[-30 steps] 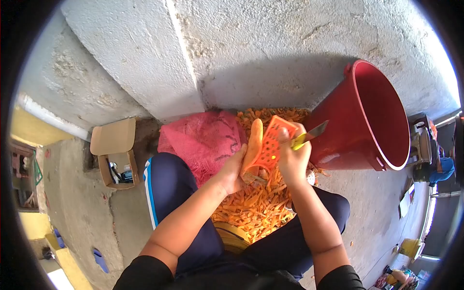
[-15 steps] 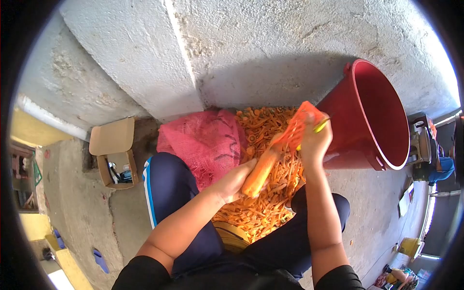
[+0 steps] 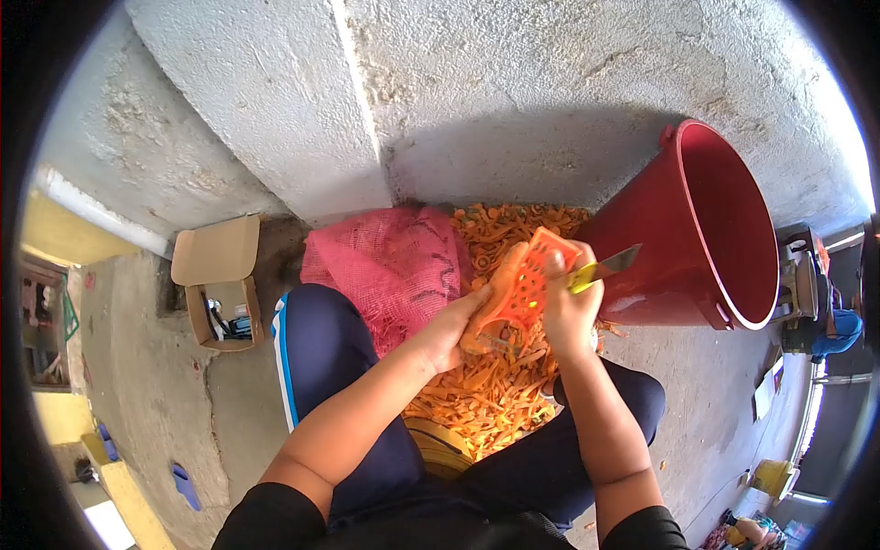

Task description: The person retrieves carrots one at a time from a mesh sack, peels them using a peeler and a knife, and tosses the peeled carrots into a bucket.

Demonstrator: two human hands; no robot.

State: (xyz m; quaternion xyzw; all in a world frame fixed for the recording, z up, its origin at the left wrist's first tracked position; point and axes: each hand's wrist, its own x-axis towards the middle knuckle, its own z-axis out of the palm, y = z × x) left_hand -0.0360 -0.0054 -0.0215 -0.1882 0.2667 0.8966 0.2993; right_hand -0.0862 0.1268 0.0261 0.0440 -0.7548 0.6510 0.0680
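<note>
My left hand (image 3: 451,332) is wrapped round a carrot (image 3: 500,284), tilted upward over a heap of orange peelings (image 3: 486,394). Against the carrot's right side lies an orange peeler with a perforated body (image 3: 533,280). My right hand (image 3: 570,307) grips that peeler and also a knife (image 3: 616,262) with a yellow handle, its blade pointing right, in front of the red bucket.
A large red bucket (image 3: 642,229) leans at the right by the wall. The pink mesh sack (image 3: 385,266) lies left of the peelings. Further left is an open cardboard box (image 3: 215,257). Blue slipper (image 3: 185,486) on the floor at lower left.
From half a second ago, the peeler has moved down and left, back alongside the carrot. The carrot's upper end has swung up. Both hands have kept hold; the view has shifted slightly.
</note>
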